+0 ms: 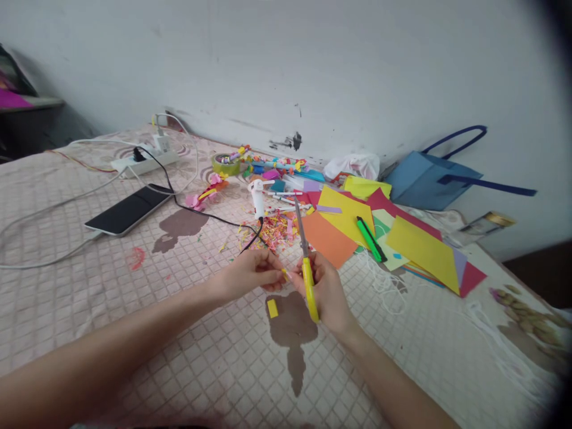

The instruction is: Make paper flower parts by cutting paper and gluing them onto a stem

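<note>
My left hand [257,273] pinches a tiny piece of yellow paper [285,273] between thumb and fingers. Close beside it, my right hand [328,289] is wrapped round scissors [308,280] with yellow handles, their blades pointing away from me toward the wall. The right fingertips meet the yellow piece too, or nearly so; I cannot tell which. Below the hands, a small yellow paper strip [272,308] lies on a brown patch of the patterned cloth. Just beyond them sits a heap of colourful paper shreds [277,232], with a white glue gun [257,199] behind it.
Coloured paper sheets [420,247] and a green box cutter [370,238] lie to the right, near white string [384,283]. A blue bag [433,179] leans by the wall. On the left are a phone [129,210], a power strip [145,162] and trailing cables. Green tape [226,167] stands behind.
</note>
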{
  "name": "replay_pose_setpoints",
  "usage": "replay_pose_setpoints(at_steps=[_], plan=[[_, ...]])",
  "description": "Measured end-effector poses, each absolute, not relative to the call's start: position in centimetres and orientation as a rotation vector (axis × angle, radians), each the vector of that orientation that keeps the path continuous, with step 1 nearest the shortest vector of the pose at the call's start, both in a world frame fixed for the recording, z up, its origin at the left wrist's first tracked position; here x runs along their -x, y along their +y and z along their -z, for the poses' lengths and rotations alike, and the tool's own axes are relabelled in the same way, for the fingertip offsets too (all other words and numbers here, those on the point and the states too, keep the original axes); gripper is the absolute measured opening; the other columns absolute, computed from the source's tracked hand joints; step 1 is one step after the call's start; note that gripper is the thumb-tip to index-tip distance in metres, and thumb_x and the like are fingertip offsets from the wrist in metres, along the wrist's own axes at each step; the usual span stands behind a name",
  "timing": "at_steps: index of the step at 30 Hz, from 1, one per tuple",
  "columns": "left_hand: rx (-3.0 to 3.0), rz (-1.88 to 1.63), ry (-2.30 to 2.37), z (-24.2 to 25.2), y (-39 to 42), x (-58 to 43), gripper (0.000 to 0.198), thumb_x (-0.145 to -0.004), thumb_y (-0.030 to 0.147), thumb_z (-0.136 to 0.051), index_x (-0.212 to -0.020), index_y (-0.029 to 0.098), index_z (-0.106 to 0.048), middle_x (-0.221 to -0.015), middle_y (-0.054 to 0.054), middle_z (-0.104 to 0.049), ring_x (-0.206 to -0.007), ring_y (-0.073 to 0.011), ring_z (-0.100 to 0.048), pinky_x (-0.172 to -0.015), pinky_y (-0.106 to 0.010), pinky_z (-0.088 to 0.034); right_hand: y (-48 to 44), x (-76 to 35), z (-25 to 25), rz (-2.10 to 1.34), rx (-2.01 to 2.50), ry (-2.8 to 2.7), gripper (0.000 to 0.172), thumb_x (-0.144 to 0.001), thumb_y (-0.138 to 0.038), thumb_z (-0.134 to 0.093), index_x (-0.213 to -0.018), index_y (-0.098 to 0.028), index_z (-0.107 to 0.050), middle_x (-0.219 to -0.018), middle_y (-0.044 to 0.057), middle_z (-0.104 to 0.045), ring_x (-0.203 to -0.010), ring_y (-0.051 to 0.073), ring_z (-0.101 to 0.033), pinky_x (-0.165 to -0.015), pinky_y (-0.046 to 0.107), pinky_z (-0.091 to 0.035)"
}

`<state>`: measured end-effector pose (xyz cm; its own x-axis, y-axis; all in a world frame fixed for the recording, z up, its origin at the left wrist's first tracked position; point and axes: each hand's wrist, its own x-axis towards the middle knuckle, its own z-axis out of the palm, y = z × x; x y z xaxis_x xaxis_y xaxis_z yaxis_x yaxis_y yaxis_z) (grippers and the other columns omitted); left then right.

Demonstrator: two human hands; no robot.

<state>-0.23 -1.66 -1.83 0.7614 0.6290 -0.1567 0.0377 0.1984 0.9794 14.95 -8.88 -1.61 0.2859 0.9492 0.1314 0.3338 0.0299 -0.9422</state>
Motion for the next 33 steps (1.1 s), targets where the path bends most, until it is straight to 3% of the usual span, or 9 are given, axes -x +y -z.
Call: replay_pose_setpoints(at_steps=[5,11,21,33], plan=[[-1.246,-0.454,0.675,1.5,-1.7,0.3,0.023,-0.074,0.033,-0.066,-0.078,0.013,-0.055,-0.072,-0.004,-0.067,-0.061,-0.0102,-0.062,-0.060,-0.023,-0.050,-9.1,-14.5,1.1,-0.758,1.511,-1.228,0.031,-0.063,-0.034,-0.071,-0.076,-0.020,-0.047,-0.067,-0.002,-0.053,-0.061,0.014,-0.051,-0.056,0.026,-0.045],[-1.220,-0.441,0.555,1.3,-1.3,0.6,0.023,-0.073,0.027,-0.069,-0.085,0.013,-0.055,-0.072,-0.002,-0.065,-0.067,-0.0106,-0.062,-0.063,-0.024,-0.050,-9.1,-15.1,1.3,-1.037,1.455,-1.072,0.032,-0.065,-0.037,-0.071,-0.075,-0.021,-0.046,-0.060,-0.006,-0.048,-0.046,0.009,-0.043,-0.039,0.021,-0.039],[-1.290,-0.499,0.484,1.6,-0.9,0.7,0.020,-0.071,0.020,-0.068,-0.087,0.012,-0.058,-0.076,-0.002,-0.063,-0.066,-0.0090,-0.058,-0.064,-0.023,-0.047,-9.0,-15.5,1.8,-1.174,1.323,-0.962,0.027,-0.068,-0.035,-0.068,-0.073,-0.020,-0.046,-0.051,-0.010,-0.043,-0.037,0.004,-0.036,-0.035,0.016,-0.035],[-1.432,-0.573,0.615,0.7,-0.7,1.0,0.017,-0.075,0.027,-0.063,-0.084,0.013,-0.058,-0.069,0.000,-0.060,-0.059,-0.0084,-0.053,-0.058,-0.022,-0.042,-8.7,-15.7,1.9,-1.155,1.388,-0.976,0.023,-0.067,-0.032,-0.063,-0.072,-0.020,-0.045,-0.060,-0.006,-0.058,-0.033,0.003,-0.038,-0.033,0.018,-0.033]])
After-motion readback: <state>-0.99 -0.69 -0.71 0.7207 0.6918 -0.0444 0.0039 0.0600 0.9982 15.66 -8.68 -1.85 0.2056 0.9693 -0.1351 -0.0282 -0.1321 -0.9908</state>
